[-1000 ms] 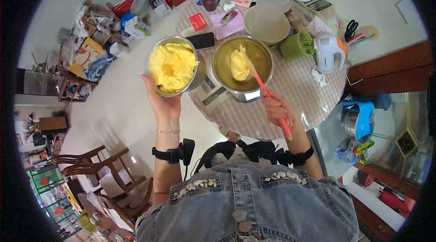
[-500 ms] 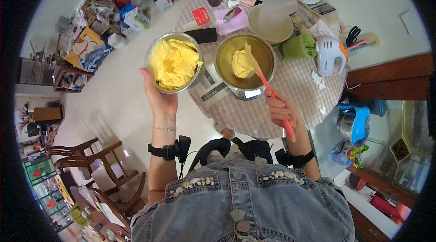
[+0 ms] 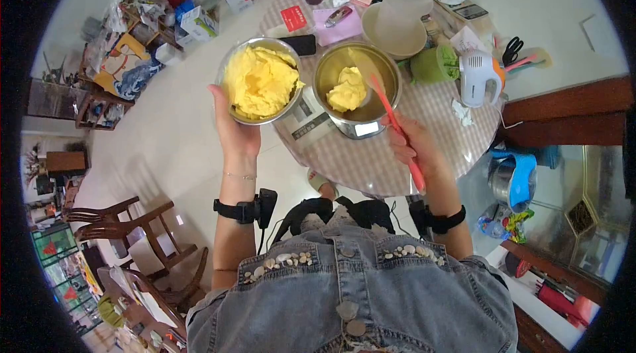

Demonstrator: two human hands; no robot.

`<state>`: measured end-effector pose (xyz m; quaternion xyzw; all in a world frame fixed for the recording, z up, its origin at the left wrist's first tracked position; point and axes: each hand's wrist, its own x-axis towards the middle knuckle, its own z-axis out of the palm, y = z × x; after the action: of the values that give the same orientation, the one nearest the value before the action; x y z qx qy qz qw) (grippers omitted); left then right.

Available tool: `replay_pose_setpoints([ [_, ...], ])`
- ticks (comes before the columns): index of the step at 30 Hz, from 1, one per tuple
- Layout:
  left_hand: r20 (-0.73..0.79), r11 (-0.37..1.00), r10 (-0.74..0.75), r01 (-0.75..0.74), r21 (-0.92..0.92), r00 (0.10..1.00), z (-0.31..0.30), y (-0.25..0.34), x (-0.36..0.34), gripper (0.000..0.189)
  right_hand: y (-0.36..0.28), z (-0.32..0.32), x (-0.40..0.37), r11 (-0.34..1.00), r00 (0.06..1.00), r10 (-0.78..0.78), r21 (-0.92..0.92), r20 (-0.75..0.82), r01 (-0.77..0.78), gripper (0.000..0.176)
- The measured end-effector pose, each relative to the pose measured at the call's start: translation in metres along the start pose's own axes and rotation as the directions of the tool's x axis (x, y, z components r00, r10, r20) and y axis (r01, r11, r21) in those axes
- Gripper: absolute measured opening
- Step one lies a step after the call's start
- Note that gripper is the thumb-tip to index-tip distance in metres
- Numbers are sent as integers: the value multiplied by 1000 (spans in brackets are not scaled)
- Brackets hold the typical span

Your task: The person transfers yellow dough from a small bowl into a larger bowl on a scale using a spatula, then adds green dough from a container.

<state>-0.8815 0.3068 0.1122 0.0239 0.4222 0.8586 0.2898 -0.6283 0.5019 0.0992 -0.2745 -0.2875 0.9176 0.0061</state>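
1. Hands: apart. The left hand [image 3: 238, 131] supports a metal bowl [image 3: 267, 41] from its near side, thumb outside the wall. The right hand [image 3: 419, 144] is closed around the red handle of a spatula [image 3: 386, 104].
2. Yellow mixture: the bulk [image 3: 260, 81] fills the held bowl; a smaller lump [image 3: 347, 90] sits in the second bowl [image 3: 322, 74], which stands on a scale [image 3: 366, 129] on the table [image 3: 371, 171]. Spatula blade is over this second bowl; contact with its wall cannot be told.
3. Nearby: a phone [image 3: 301, 45] just beyond the held bowl; a green container [image 3: 434, 64] and a hand mixer [image 3: 478, 78] to the right.
4. Risk, judged: the held bowl is one-handed at the table's edge, partly over the floor. A greasy rim or tired wrist could let it slip.
5. Mixture pokes past that bowl's right rim; a knock or steeper tilt could drop some on the cloth or phone.
6. Spatula pressure on the second bowl could skew the scale's reading or shift the bowl off centre.
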Motion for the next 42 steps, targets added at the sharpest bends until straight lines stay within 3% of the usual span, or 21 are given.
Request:
replay_pose_setpoints([
  [1,-13,1000,4,-4,27,1000,3,1,-2,65,-2,5,-5,953,991,-115,-289,-63,92,32],
  [2,-25,999,9,-7,53,1000,5,1,-3,66,-4,10,-10,954,991,-111,-287,-70,87,32],
  [4,-45,997,5,-2,75,999,5,-1,-3,68,-11,21,-18,833,962,-213,-546,-173,86,32],
  [5,-63,995,9,-3,97,998,4,-1,-2,70,-14,25,-23,833,962,-213,-547,-172,87,32],
  [7,-79,993,14,-4,119,997,6,-6,-4,71,-13,34,-34,630,915,-381,-761,-130,154,31],
  [8,-98,990,16,-2,144,995,5,-7,-5,72,-13,42,-36,631,921,-374,-758,-110,166,31],
  [10,-91,983,43,-26,180,995,3,-12,-5,71,-12,58,-40,290,857,-506,-916,97,275,27],
  [11,-73,979,42,-26,204,996,2,-14,-5,71,-11,65,-39,291,857,-504,-911,113,291,27],
  [13,-53,978,26,-14,209,998,1,-14,-6,71,-12,78,-39,26,842,-506,-973,187,231,28],
  [15,-29,978,1,6,210,1000,3,-14,-8,72,-10,89,-36,52,831,-532,-972,166,228,28],
  [17,-71,971,-40,55,234,997,5,-14,-11,73,-7,90,-28,-178,694,-663,-960,281,218,30],
  [18,-68,971,-37,52,235,997,5,-14,-11,73,-8,93,-26,-179,691,-666,-959,283,220,30],
  [20,-28,976,-31,37,217,999,3,-16,-11,77,-12,100,-22,-435,636,-680,-899,365,52,35],
  [21,-25,976,-29,34,217,999,2,-18,-11,77,-15,103,-19,-436,633,-682,-899,367,51,35],
  [23,-32,967,-27,34,251,999,1,-21,-12,74,-21,107,-15,-573,659,-623,-819,421,-19,38],
  [27,37,958,-8,-3,286,999,7,-17,-15,71,-34,111,-3,-664,652,-567,-748,503,0,36],
  [30,93,934,-35,-1,358,995,6,-15,-15,70,-51,105,9,-744,643,-460,-661,613,98,33],
  [32,143,884,29,-92,459,989,8,-13,-17,70,-62,101,17,-789,599,-359,-576,716,215,31],
  [36,183,891,9,-91,445,983,11,-11,-12,69,-77,101,28,-764,586,-333,-575,739,292,32],
  [38,263,842,94,-218,494,960,20,-7,-10,67,-79,97,32,-728,564,-281,-555,776,402,31],
  [42,313,808,117,-273,522,943,26,-1,2,64,-75,91,33,-648,600,-277,-607,750,460,28],
])
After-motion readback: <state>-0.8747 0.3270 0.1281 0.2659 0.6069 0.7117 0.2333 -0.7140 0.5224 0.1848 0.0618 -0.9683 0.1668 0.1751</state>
